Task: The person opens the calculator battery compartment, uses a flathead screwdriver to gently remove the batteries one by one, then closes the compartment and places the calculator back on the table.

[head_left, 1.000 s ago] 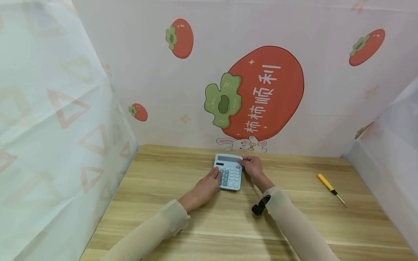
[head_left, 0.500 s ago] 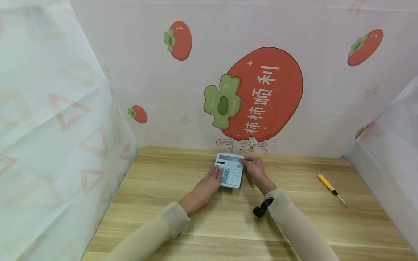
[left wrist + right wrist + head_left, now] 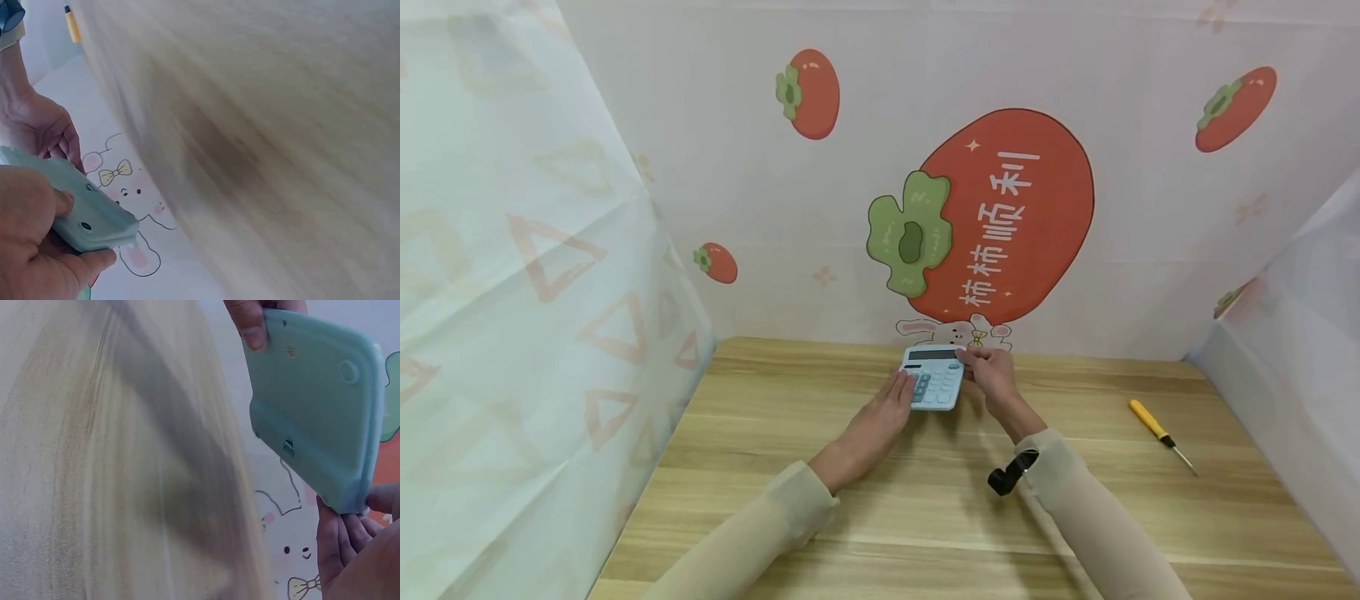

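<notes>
A light blue calculator (image 3: 936,385) is held up off the wooden table near its back edge, keys and display facing up. My left hand (image 3: 883,417) grips its left side, fingers over the keys; in the left wrist view the thumb presses the underside. At the upper right corner my right hand (image 3: 992,377) pinches the calculator between thumb and fingers. The right wrist view shows the bare back of the calculator (image 3: 312,394), with both hands at its opposite edges. Part of the keypad is hidden under the left fingers.
A yellow-handled screwdriver (image 3: 1161,435) lies on the right part of the wooden table (image 3: 925,533). Behind the table rises a white backdrop (image 3: 760,192) printed with persimmons and a rabbit. White sheets hang at both sides. A black strap device (image 3: 1013,472) sits on the right wrist.
The calculator has risen off the table and shifted slightly back and to the right, its face tilting. Both hands have moved with it, keeping their grip. The screwdriver stays put.
</notes>
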The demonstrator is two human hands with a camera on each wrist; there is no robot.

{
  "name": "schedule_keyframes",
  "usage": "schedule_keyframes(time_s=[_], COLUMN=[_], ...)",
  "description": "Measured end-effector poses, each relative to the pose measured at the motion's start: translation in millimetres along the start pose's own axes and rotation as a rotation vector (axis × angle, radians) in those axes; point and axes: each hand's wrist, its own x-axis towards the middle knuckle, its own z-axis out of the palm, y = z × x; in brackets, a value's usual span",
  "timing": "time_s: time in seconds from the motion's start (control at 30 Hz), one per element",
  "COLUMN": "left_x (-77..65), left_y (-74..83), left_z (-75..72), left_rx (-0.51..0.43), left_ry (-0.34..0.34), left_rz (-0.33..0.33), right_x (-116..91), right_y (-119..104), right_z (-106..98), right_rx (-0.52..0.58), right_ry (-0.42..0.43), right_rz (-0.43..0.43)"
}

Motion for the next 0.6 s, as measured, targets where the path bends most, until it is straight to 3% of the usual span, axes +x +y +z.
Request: schedule_keyframes(time_s=[0.13,0.4,0.6], left_x=[0.3,4.5,6.5], left_y=[0.2,-2.2,0.2], left_z=[-3.7,-12.0,-17.9], left_rx=[-0.021,-0.263,-0.408], left_ry=[0.021,0.196,0.197], left_rz=[-0.016,-0.041,-0.107], right_x=[-3,-5,-8], right_y=[-5,-15,-19], right_z=[-1,-3,0], right_rx=[-0.001,0.021,0.053], right_ry=[0.002,0.037,0.042], right_rz=[-0.025,-0.11,-0.166])
